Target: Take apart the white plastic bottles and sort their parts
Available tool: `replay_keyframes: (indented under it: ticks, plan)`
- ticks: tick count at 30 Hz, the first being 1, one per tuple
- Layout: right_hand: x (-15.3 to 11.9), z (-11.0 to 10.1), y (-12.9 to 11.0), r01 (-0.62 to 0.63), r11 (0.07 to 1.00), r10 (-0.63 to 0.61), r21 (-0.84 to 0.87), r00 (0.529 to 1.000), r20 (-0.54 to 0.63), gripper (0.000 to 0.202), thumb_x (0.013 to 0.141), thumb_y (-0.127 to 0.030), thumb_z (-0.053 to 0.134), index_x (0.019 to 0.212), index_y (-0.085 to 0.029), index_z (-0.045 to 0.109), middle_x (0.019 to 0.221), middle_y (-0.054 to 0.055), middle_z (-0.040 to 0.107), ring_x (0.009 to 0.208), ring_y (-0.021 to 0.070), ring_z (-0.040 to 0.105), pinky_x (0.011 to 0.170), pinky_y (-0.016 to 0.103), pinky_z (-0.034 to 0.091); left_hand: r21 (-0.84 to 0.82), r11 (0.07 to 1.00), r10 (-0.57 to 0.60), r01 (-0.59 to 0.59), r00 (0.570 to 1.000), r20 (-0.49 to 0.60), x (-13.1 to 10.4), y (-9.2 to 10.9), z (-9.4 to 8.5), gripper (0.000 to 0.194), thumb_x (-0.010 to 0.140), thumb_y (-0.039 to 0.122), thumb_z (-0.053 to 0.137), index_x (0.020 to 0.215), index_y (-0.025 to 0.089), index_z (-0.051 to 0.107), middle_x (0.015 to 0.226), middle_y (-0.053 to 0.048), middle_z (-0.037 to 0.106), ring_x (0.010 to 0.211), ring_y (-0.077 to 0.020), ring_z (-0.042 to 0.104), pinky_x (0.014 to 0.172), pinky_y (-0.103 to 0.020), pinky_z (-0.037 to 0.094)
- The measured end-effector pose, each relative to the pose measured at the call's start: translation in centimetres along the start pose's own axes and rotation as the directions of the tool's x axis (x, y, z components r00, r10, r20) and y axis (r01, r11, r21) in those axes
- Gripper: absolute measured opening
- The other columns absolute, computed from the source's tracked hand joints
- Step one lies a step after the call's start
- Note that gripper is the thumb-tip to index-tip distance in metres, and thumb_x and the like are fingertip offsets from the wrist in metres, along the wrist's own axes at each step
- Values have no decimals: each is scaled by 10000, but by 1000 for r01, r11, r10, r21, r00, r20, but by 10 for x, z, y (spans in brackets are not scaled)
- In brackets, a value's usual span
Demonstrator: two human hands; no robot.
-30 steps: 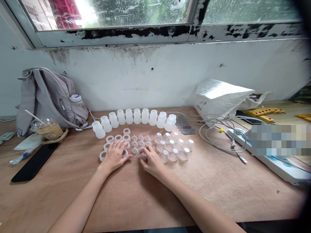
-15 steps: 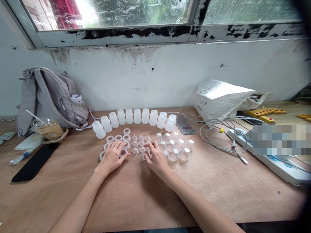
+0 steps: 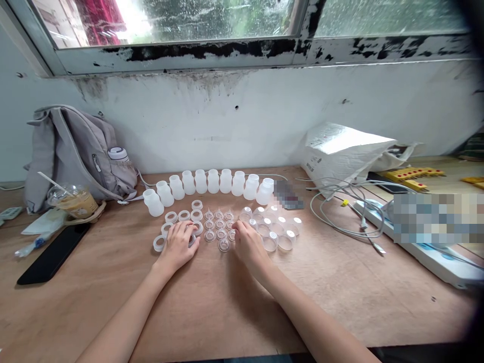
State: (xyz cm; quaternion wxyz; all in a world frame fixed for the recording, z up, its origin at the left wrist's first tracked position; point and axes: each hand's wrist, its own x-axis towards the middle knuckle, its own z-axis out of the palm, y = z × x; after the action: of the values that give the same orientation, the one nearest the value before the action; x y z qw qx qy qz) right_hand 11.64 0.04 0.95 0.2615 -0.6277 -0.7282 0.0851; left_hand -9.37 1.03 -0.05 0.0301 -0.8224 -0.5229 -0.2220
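My left hand [image 3: 179,244] rests with fingers spread over several translucent rings [image 3: 171,217] and holds nothing. Clear nipple-shaped pieces [image 3: 218,215] stand in rows between my hands, one of them [image 3: 224,245] nearest to me. My right hand [image 3: 247,243] is at the right edge of these pieces, its fingers bent; whether they grip anything is hidden. Beside it on the right lie clear round caps [image 3: 285,242]. Behind everything, several frosted white bottles [image 3: 214,181] stand upright in an arc.
On the left are a grey backpack [image 3: 71,151], an iced drink [image 3: 77,201] and a black phone [image 3: 55,254]. To the right are a white bag [image 3: 340,156], coiled cables [image 3: 340,228] and a power strip [image 3: 427,257].
My right hand has moved slightly right, away from the nearest nipple-shaped piece, which now shows fully. The left hand has shifted a little left, staying over the rings.
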Motion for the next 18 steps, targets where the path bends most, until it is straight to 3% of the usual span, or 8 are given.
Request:
replay_keyframes:
  ticks: [12, 18]
  plan:
    - [1, 4, -2, 8, 999, -9, 44, 1000, 28, 151, 822, -100, 431, 845, -155, 570, 840, 78, 592, 752, 175, 567, 612, 243, 370, -1, 1000, 12, -12, 1000, 15, 0, 4, 1, 66, 802, 245, 469, 829, 190, 497, 960, -61, 575, 954, -231, 501, 854, -385, 379]
    - [1, 7, 1, -1, 999, 8, -54, 992, 129, 172, 800, -58, 441, 879, -123, 578, 931, 109, 552, 740, 170, 571, 581, 243, 368, -19, 1000, 6, -7, 999, -45, -1, 3, 4, 79, 810, 254, 469, 836, 188, 503, 1002, -70, 571, 981, -235, 500, 866, -386, 379]
